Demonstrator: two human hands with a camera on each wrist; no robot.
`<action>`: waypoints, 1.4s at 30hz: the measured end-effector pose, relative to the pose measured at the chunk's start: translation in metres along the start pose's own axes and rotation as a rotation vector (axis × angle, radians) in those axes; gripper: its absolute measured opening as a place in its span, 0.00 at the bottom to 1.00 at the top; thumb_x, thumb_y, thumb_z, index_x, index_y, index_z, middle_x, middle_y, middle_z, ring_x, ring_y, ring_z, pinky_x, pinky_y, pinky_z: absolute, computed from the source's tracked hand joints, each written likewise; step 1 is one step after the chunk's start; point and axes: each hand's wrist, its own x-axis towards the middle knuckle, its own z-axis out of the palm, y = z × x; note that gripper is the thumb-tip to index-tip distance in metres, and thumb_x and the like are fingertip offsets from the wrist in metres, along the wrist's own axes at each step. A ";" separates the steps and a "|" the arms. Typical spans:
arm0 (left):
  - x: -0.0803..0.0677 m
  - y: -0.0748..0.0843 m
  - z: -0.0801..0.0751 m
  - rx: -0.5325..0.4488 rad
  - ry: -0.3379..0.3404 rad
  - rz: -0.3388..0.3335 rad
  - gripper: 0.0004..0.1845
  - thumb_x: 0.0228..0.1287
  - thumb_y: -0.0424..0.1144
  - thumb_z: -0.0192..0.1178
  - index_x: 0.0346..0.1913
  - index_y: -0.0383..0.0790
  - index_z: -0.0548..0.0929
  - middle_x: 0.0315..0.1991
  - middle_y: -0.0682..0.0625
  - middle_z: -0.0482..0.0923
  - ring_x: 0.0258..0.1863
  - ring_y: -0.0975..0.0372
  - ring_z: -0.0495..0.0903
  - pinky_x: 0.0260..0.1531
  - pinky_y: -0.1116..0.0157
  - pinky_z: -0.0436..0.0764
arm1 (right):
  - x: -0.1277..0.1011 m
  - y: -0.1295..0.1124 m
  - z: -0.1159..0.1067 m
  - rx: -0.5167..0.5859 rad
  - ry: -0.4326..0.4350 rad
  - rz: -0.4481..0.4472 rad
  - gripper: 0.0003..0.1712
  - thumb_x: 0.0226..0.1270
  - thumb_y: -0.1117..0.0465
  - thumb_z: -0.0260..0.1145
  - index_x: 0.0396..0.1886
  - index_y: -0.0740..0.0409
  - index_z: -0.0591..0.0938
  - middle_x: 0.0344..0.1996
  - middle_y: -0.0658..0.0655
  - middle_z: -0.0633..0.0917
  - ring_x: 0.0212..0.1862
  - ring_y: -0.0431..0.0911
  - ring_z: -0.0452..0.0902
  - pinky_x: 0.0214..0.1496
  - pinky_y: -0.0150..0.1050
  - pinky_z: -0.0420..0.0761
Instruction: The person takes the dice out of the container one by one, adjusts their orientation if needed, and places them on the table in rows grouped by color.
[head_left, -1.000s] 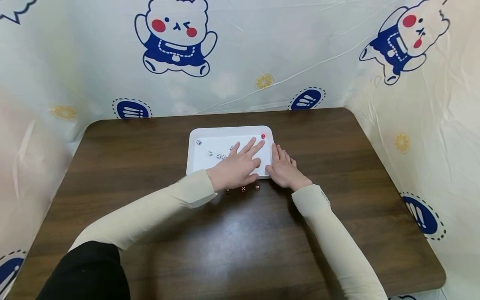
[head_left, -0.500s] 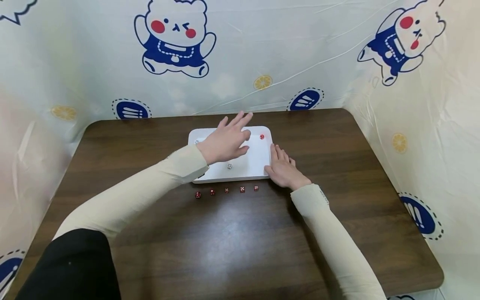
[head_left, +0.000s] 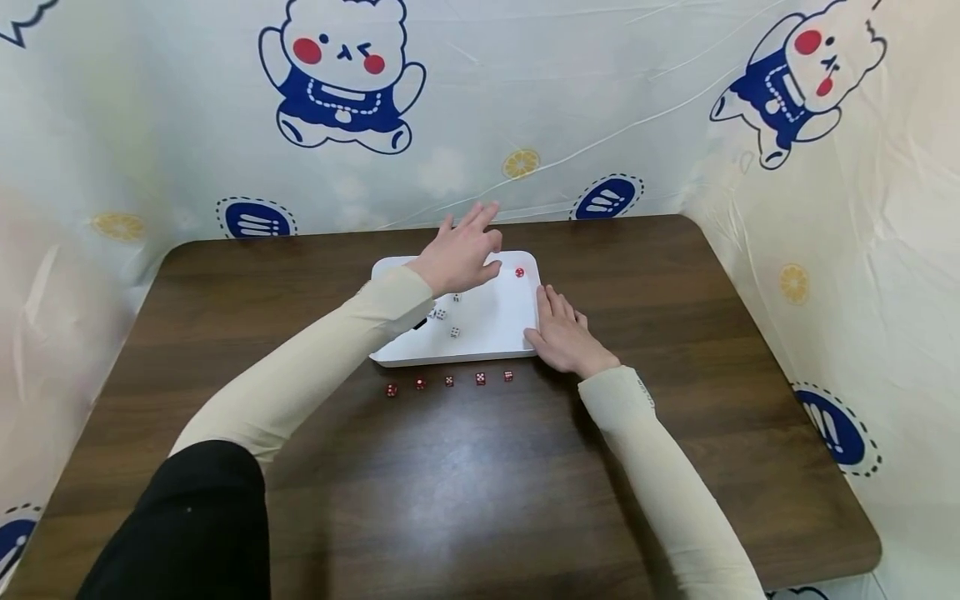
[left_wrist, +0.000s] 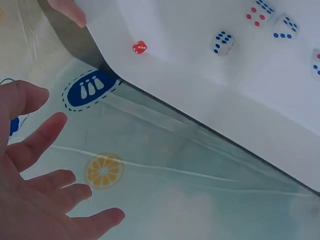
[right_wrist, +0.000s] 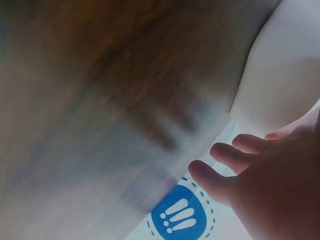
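A shallow white tray (head_left: 491, 329) lies on the table. Over its far edge my left hand (head_left: 459, 257) hovers with fingers spread, holding nothing; the left wrist view shows the same open palm (left_wrist: 40, 175). My right hand (head_left: 564, 335) rests against the tray's right side, fingers straight; its fingers (right_wrist: 232, 157) also show in the right wrist view. Inside the tray, a small red die (head_left: 519, 272) sits near the far right corner. Several white dice (head_left: 454, 332) with coloured pips, such as one blue-pipped die (left_wrist: 222, 43), lie farther left, partly hidden by my left forearm.
Several red dice (head_left: 449, 381) form a row on the wooden table (head_left: 450, 492) just in front of the tray. A printed plastic sheet (head_left: 480, 100) hangs behind the table and along both sides.
My left hand has moved from above the tray's middle to over its far edge, uncovering more of the red dice row. My right hand has stayed at the tray's right side.
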 end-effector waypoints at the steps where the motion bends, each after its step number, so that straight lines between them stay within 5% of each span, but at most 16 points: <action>1: 0.003 0.000 0.002 -0.010 -0.003 -0.006 0.14 0.68 0.46 0.56 0.49 0.41 0.82 0.78 0.43 0.45 0.77 0.46 0.43 0.68 0.36 0.49 | 0.000 0.000 0.000 -0.004 0.002 0.002 0.46 0.73 0.46 0.47 0.78 0.59 0.37 0.78 0.63 0.42 0.78 0.62 0.39 0.73 0.65 0.48; 23: 0.054 0.001 0.055 -0.153 -0.115 -0.128 0.18 0.66 0.47 0.59 0.54 0.42 0.80 0.79 0.43 0.42 0.78 0.46 0.40 0.67 0.32 0.46 | 0.003 0.001 0.004 0.004 -0.010 0.019 0.45 0.72 0.47 0.45 0.78 0.57 0.34 0.78 0.62 0.40 0.78 0.61 0.38 0.72 0.64 0.48; 42: 0.078 -0.005 0.088 -0.075 -0.180 -0.188 0.20 0.66 0.45 0.55 0.58 0.45 0.78 0.78 0.41 0.42 0.77 0.43 0.41 0.64 0.30 0.47 | 0.005 0.004 0.006 -0.023 -0.001 0.019 0.46 0.72 0.47 0.45 0.78 0.57 0.35 0.78 0.63 0.42 0.77 0.61 0.41 0.72 0.63 0.51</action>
